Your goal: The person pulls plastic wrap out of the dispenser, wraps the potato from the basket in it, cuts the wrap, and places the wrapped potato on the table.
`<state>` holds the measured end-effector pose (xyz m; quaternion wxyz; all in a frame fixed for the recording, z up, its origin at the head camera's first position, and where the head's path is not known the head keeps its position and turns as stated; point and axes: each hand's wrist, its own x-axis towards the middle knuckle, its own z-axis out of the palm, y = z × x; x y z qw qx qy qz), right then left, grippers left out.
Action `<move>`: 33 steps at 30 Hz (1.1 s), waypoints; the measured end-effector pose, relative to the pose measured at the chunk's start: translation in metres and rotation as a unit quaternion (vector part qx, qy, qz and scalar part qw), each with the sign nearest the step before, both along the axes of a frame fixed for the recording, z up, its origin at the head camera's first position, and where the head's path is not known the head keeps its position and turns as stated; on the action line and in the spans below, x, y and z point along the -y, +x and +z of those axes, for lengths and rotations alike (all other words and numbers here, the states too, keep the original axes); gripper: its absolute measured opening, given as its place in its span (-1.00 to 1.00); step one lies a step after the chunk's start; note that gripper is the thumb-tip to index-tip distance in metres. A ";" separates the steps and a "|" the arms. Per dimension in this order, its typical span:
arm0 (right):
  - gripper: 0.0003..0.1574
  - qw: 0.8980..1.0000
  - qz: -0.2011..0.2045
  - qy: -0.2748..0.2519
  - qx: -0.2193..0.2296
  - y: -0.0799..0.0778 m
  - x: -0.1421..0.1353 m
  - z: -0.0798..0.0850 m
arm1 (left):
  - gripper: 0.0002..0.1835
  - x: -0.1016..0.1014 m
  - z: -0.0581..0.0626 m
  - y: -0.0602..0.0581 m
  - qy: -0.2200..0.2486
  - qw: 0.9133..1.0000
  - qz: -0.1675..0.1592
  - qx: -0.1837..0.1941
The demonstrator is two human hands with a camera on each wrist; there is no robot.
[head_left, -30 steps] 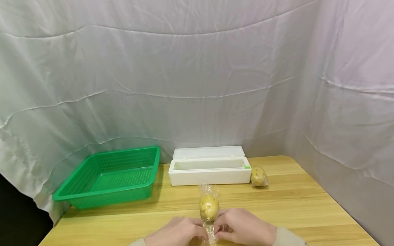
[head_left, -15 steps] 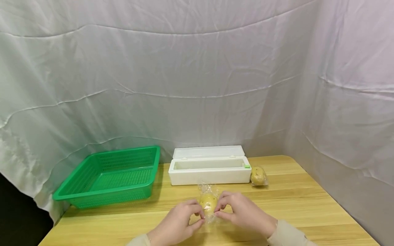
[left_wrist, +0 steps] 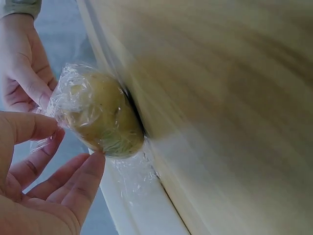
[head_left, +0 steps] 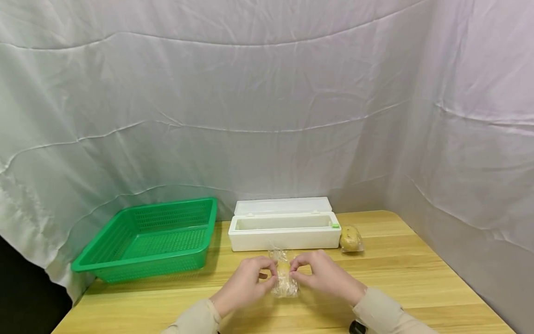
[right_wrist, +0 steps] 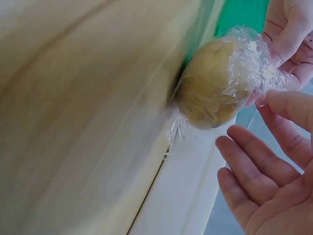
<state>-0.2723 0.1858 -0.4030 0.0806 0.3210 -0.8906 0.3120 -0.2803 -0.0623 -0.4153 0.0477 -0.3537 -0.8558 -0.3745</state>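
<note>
A potato (head_left: 283, 269) lies on the wooden table in front of me, covered in clear plastic wrap (head_left: 285, 288). From its left side, my left hand (head_left: 249, 281) pinches the wrap between thumb and index finger. Opposite it, my right hand (head_left: 323, 277) does the same on the right. Both wrist views show the wrap gathered over one side of the potato (left_wrist: 107, 112) and pulled up between the pinching fingertips. The other right fingers (right_wrist: 254, 176) are spread beside the potato. Some loose wrap (left_wrist: 134, 171) sticks out from the potato's far end.
Just behind the potato stands a long white box (head_left: 285, 241) with its lid (head_left: 283, 205) raised. A second wrapped potato (head_left: 349, 237) sits against the box's right end. At the left is a green plastic basket (head_left: 142, 266). Grey curtains (head_left: 267, 93) hang behind the table.
Both hands have moved away from me, from the near end of the potato to its two sides. The near end of the wrap has been folded up over the potato.
</note>
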 end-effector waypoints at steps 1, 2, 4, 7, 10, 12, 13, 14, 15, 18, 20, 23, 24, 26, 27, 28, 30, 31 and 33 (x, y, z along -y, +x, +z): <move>-0.94 1.000 0.002 -0.002 0.004 -0.002 0.000 0.000 | -0.81 0.000 0.000 -0.001 0.004 1.000 -0.001 0.006; -0.93 1.000 0.003 -0.003 0.008 -0.003 0.000 0.000 | -0.82 -0.001 0.000 -0.003 0.009 1.000 -0.002 0.014; -0.92 1.000 0.002 -0.005 0.013 -0.006 0.000 -0.001 | -0.83 -0.001 0.001 -0.006 0.016 1.000 -0.002 0.023; -0.90 1.000 -0.004 -0.007 0.015 -0.009 0.000 -0.002 | -0.84 -0.002 0.001 -0.010 0.022 1.000 0.002 0.017; -0.90 1.000 -0.010 -0.006 0.011 -0.010 0.001 -0.002 | -0.85 -0.003 0.000 -0.014 0.023 1.000 0.010 0.003; -0.90 1.000 -0.014 -0.004 0.007 -0.012 0.001 -0.003 | -0.85 -0.004 0.000 -0.016 0.022 1.000 0.013 -0.003; -0.90 1.000 -0.015 -0.004 0.006 -0.012 0.001 -0.003 | -0.84 -0.004 0.000 -0.016 0.023 1.000 0.015 -0.003; -0.89 1.000 -0.015 -0.005 0.005 -0.013 0.002 -0.004 | -0.84 -0.005 0.000 -0.017 0.023 1.000 0.017 -0.003; -0.89 1.000 -0.016 -0.005 0.004 -0.013 0.002 -0.004 | -0.83 -0.005 0.000 -0.018 0.024 1.000 0.018 -0.004; -0.89 1.000 -0.019 -0.004 0.003 -0.014 0.002 -0.005 | -0.81 -0.005 0.000 -0.019 0.026 0.999 0.023 -0.002; -0.89 1.000 -0.019 -0.005 0.003 -0.015 0.003 -0.006 | -0.82 -0.005 0.000 -0.020 0.026 0.999 0.027 -0.003; -0.90 1.000 -0.018 -0.011 0.009 -0.015 0.004 -0.006 | -0.83 -0.005 -0.002 -0.021 0.026 0.999 0.032 -0.003; -0.90 1.000 -0.016 -0.014 0.011 -0.015 0.004 -0.007 | -0.83 -0.004 -0.002 -0.021 0.026 0.999 0.032 -0.004; -0.88 1.000 -0.014 -0.020 0.011 -0.015 0.005 -0.007 | -0.81 -0.004 -0.003 -0.022 0.029 0.999 0.033 -0.003; -0.86 1.000 -0.013 -0.022 0.010 -0.015 0.006 -0.008 | -0.80 -0.003 -0.004 -0.022 0.030 0.999 0.034 -0.002; -0.84 1.000 -0.011 -0.025 0.007 -0.015 0.006 -0.008 | -0.79 -0.003 -0.004 -0.022 0.031 0.999 0.035 -0.003; -0.84 1.000 -0.007 -0.027 -0.003 -0.014 0.006 -0.009 | -0.75 -0.003 -0.006 -0.022 0.035 0.999 0.037 -0.002; -0.85 1.000 -0.005 -0.028 -0.008 -0.013 0.006 -0.010 | -0.73 -0.003 -0.007 -0.022 0.037 0.999 0.039 -0.002; -0.84 0.999 -0.002 -0.030 -0.011 -0.012 0.006 -0.010 | -0.69 -0.003 -0.008 -0.022 0.039 0.998 0.042 0.000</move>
